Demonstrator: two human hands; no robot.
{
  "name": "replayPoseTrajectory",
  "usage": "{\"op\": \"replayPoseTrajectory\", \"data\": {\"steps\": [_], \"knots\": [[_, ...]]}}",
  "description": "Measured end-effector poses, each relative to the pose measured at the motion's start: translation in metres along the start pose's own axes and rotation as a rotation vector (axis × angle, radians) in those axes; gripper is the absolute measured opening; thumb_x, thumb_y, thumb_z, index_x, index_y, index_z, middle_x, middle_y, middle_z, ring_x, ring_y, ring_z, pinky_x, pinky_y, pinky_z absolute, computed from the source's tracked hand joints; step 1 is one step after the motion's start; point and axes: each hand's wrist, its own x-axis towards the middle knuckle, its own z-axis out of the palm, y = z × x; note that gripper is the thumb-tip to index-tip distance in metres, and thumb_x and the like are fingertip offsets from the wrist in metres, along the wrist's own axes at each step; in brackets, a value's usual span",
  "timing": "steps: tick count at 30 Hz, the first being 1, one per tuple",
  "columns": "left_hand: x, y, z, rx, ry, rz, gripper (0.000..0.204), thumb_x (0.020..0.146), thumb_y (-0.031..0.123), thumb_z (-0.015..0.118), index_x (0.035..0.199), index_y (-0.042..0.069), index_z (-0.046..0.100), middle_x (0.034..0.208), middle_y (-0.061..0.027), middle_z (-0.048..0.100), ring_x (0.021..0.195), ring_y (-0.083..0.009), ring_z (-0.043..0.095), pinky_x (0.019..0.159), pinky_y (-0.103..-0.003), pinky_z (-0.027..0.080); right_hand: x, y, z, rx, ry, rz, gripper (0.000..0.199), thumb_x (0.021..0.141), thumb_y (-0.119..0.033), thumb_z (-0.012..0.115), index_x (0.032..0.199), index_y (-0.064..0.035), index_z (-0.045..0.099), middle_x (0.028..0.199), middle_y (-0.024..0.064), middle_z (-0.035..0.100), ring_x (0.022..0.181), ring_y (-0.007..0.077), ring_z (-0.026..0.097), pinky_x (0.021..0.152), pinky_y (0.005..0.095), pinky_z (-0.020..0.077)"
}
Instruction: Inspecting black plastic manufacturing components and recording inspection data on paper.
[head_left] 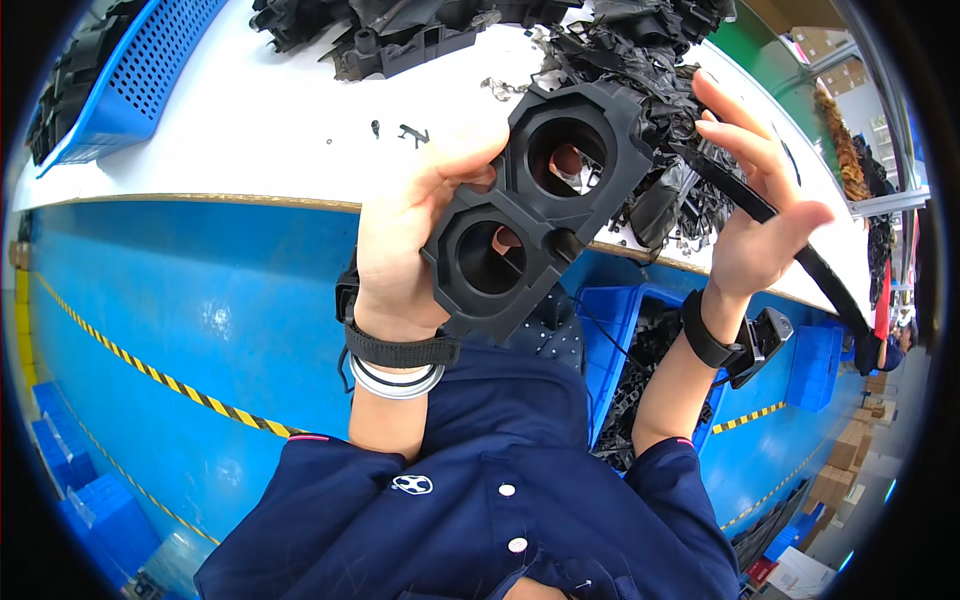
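Note:
My left hand (405, 225) grips a black moulded plastic part (560, 215) with two large round holes, tilted above the table's front edge. Fingertips show through both holes, so the fingers wrap behind it. To the right, my right hand (755, 215) has its fingers raised and loosely spread. A long, narrow black tool (735, 188) lies across that palm, clasped under the thumb, one thin end pointing toward the plastic part. Its exact kind I cannot make out. The tool's tip and the part look apart.
Black plastic scraps (690, 60) are heaped on the white table (250, 130), with more moulded parts (400, 45) at the back. A blue perforated basket (150, 75) stands at left. Below the table edge, a blue bin (610, 320) holds black pieces. Striped tape (180, 380) crosses the blue floor.

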Motion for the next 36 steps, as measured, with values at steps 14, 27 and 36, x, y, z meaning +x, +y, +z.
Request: {"op": "replayPoseTrajectory", "data": {"steps": [14,27,36], "knots": [[0.012,-0.007,0.031,0.324,-0.172,0.035,0.046,0.088,0.032,0.04,0.113,-0.006,0.048,0.1,-0.0116,0.057,0.088,-0.015,0.056,0.075,-0.025,0.044,-0.022,-0.015,-0.003,0.001,-0.222,-0.131,0.046,0.053,-0.01,0.075,0.095,0.0028,0.061,0.074,0.009,0.061,0.06,0.0169,0.058,0.058,0.0249,0.0459],[0.008,-0.012,0.04,0.06,-0.141,0.059,0.055,0.069,0.007,0.06,0.117,-0.008,0.037,0.089,-0.0131,0.057,0.098,-0.0226,0.054,0.088,-0.031,0.039,-0.05,-0.043,0.016,0.3,-0.111,0.329,0.037,0.079,-0.032,0.058,0.087,0.0045,0.058,0.053,0.0046,0.051,0.04,0.0127,0.049,0.04,0.0219,0.0365],[0.008,-0.011,0.041,-0.141,-0.478,-0.259,0.07,0.057,0.021,0.055,0.118,-0.009,0.039,0.117,-0.0241,0.047,0.103,-0.026,0.05,0.09,-0.033,0.037,-0.044,-0.061,0.021,0.743,-0.24,0.633,0.047,0.077,-0.04,0.059,0.1,0.0007,0.052,0.071,0.0032,0.053,0.054,0.0102,0.048,0.049,0.0214,0.0385]]}}
